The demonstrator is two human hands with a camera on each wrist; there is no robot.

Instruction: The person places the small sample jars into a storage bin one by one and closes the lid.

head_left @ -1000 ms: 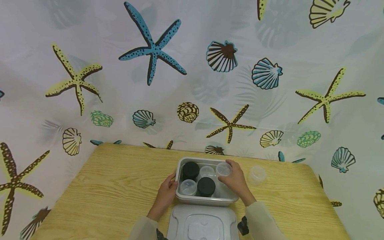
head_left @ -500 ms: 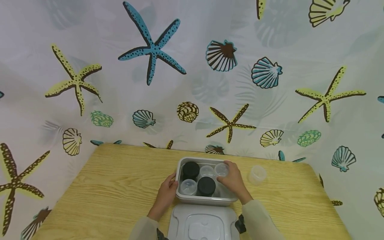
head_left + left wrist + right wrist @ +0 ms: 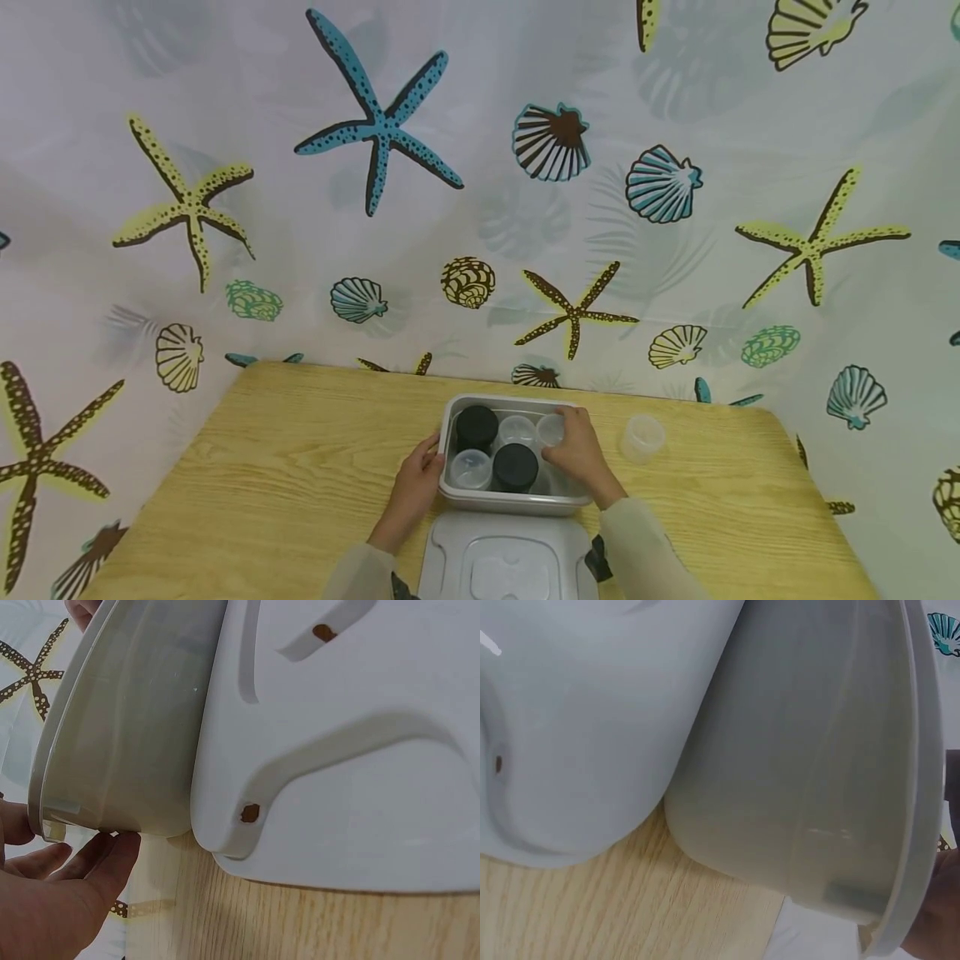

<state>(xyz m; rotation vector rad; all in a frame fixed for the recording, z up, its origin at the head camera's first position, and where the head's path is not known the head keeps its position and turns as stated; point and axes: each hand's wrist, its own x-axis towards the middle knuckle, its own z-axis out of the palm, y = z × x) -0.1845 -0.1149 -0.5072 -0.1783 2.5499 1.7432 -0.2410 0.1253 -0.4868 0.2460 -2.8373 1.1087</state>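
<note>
A light grey plastic box stands on the wooden table. Inside it are two black-lidded jars, one at the back left and one at the front, plus clear plastic cups at the front left and back middle. My left hand grips the box's left rim, its thumb near the top and fingers against the outer wall. Reaching over the right side, my right hand holds another clear plastic cup in the back right corner. That cup's lower part is hidden.
A further clear cup stands on the table to the right of the box. Directly in front of the box lies a white lid, close against its wall. Behind the table hangs a shell-and-starfish patterned curtain.
My right hand has moved slightly left and lower, bringing the clear cup down into the box's back right corner. The left hand keeps its place on the rim.
</note>
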